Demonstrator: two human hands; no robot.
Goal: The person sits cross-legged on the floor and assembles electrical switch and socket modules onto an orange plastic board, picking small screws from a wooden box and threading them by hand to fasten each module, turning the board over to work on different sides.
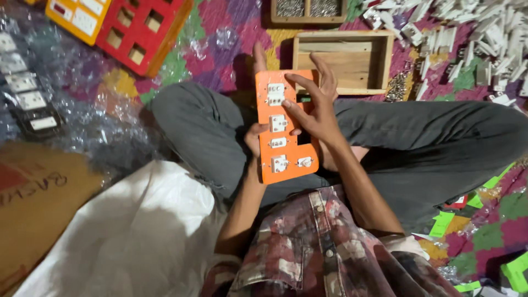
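I sit cross-legged on the floor with an orange switchboard panel (286, 165) over my lap. Several white sockets and switches are fitted into it. My left hand (254, 137) grips the panel from underneath at its left edge, with one finger showing above its top end. My right hand (314, 107) lies on the panel's upper right part, fingers spread, the thumb beside a white socket (278, 123).
An open wooden box (379, 60) stands just beyond the panel, a second wooden tray (308, 21) behind it. White plastic parts (484, 38) are heaped at top right. Red (165, 38) and yellow (69, 25) panels lie at top left, near bubble wrap with white-switch panels (27, 88). A white sack (126, 236) lies lower left.
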